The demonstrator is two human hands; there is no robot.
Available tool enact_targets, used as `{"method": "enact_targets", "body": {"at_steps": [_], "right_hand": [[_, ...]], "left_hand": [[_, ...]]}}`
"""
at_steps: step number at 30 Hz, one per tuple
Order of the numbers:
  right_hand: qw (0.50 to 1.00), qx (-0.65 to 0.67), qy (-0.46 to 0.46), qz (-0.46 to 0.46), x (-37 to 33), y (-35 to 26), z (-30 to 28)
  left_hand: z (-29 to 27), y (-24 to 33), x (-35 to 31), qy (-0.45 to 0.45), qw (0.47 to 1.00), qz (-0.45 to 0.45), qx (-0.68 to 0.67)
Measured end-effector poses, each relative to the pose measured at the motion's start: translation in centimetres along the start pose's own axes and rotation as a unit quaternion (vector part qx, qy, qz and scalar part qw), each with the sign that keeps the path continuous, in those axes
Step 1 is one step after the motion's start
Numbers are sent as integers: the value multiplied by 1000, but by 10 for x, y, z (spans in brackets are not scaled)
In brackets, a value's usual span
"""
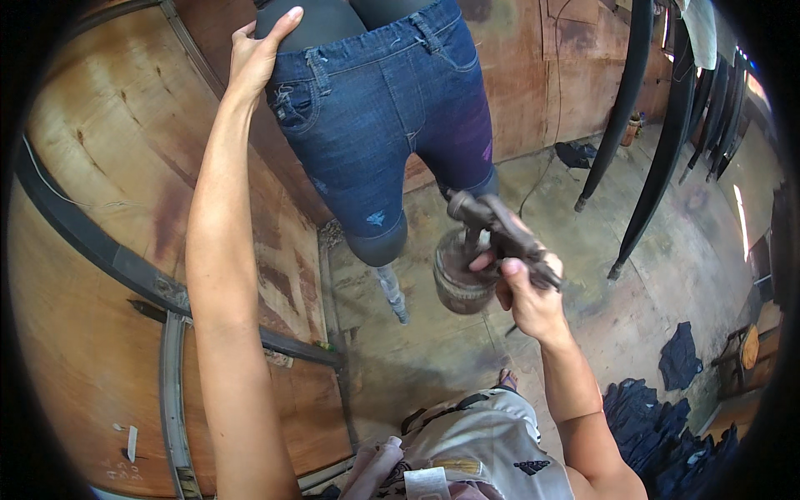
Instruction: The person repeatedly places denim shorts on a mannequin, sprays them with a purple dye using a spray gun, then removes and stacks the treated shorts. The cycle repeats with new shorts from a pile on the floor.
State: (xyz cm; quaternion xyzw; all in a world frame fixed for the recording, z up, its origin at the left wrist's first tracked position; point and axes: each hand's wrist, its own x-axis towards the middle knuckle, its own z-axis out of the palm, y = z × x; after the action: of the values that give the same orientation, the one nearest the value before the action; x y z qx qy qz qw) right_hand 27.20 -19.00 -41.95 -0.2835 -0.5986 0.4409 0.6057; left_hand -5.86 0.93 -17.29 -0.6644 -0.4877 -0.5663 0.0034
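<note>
Dark blue denim shorts (358, 112) are pulled over a black lower-body mannequin (379, 242). Small frayed patches mark them, and one leg has a purple tint. At the upper left, my left hand (257, 62) grips the waistband, its thumb over the black form and its other fingers partly hidden behind. My right hand (533, 292) is closed round a grimy spray gun (500, 221), held in front of the purple-tinted leg and apart from it. A round, dirty cup (462, 283) hangs under the gun. Slight motion blur covers the gun.
Wooden panels (108, 150) with a curved dark rail wall in the left. Several black curved leg-like forms (667, 167) hang at the right. Dark garments lie piled (650, 425) on the stained floor (433, 358) at the lower right. A thin cable (546, 171) runs down the back wall.
</note>
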Motion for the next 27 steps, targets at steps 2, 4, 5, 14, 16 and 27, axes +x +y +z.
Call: {"method": "enact_targets", "body": {"at_steps": [2, 4, 5, 14, 16, 27], "right_hand": [[999, 27, 14, -43, -3, -14, 9], [998, 17, 21, -63, -6, -19, 17], [999, -17, 22, -21, -6, -18, 20], [943, -240, -9, 230, -13, 9, 43], [980, -170, 21, 102, -20, 0, 45], [982, -132, 39, 129, -16, 2, 38]], "left_hand": [[1, 7, -4, 3, 999, 7, 37], [4, 19, -12, 12, 998, 19, 63], [7, 25, -19, 22, 999, 14, 19], [21, 66, -42, 127, 988, -19, 90], [27, 68, -44, 143, 972, -81, 166], [55, 88, -45, 162, 949, -128, 237]]}}
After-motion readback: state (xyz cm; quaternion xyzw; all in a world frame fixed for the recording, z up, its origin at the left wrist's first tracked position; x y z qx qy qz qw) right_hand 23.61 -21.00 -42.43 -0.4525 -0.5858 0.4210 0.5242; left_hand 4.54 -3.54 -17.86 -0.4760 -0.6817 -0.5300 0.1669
